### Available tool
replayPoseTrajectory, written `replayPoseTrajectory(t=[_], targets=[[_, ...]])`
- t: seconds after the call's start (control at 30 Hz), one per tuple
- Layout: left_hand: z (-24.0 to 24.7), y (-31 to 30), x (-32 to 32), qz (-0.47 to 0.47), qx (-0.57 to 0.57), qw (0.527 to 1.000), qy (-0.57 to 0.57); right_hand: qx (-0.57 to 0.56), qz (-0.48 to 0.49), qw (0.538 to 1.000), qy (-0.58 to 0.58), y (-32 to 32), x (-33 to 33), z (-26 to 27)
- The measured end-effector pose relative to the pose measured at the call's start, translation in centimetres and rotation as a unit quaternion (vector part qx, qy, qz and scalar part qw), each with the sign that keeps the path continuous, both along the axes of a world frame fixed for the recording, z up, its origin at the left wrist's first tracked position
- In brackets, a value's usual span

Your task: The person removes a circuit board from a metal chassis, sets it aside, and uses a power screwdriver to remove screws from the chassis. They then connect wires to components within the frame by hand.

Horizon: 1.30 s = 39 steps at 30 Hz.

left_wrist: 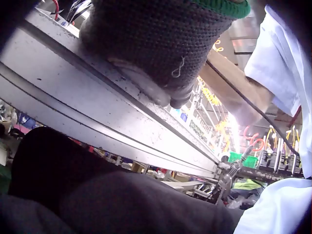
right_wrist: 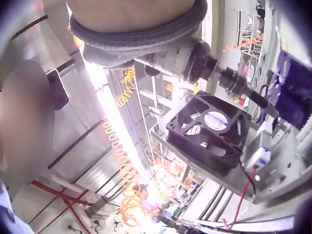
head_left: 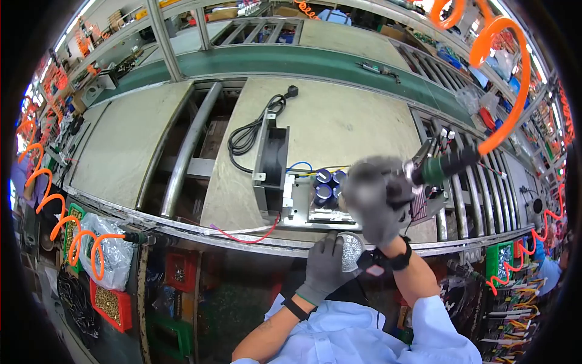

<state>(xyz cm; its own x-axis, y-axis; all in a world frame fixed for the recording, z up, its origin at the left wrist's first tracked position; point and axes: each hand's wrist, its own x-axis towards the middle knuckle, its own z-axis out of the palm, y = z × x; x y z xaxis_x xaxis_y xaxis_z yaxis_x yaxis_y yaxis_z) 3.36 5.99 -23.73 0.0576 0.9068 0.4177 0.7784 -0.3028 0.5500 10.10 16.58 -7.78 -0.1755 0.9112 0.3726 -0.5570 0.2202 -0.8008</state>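
My grey-gloved right hand [head_left: 377,197] grips an air screwdriver [right_wrist: 192,63], blurred in the head view, with its hose running up to the right. In the right wrist view its bit points toward a purple-blue part [right_wrist: 295,90] on the metal chassis [right_wrist: 280,168]. A black fan [right_wrist: 214,122] stands upright at one end of that chassis; dark blue capacitors [head_left: 324,188] sit between fan and hand. Low at the bench edge, my gloved left hand [head_left: 327,267] holds a small rounded dish [head_left: 351,252] of silvery bits, its pale rim [left_wrist: 146,85] showing under the glove.
A black power cord [head_left: 244,138] lies coiled behind the fan. Metal rollers [head_left: 189,151] interrupt the boards on both sides. Another driver [head_left: 379,70] rests on the green belt [head_left: 242,64]. Orange coiled hoses [head_left: 521,79] hang overhead; a red screw bin [head_left: 110,305] stands lower left.
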Motion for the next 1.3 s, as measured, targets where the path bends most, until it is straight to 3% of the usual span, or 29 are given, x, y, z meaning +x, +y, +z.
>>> replayPoseTrajectory(t=[0.07, 0.13, 0.33, 1.3], targets=[[0.0, 0.1, 0.3, 0.016, 0.019, 1.000, -0.006, 0.012, -0.044, 0.999, 0.008, 2.9, -2.7, 0.8], [-0.2, 0.2, 0.3, 0.022, 0.036, 0.999, -0.018, 0.032, -0.069, 0.995, -0.058, 6.0, -4.4, 0.5], [0.0, 0.2, 0.1, 0.021, 0.022, 0.999, -0.012, 0.086, -0.071, 0.976, -0.188, 10.9, -7.5, -2.9], [0.3, 0.4, 0.3, 0.026, 0.003, 1.000, 0.001, 0.031, -0.092, 0.985, -0.146, 11.6, -6.7, -4.1]])
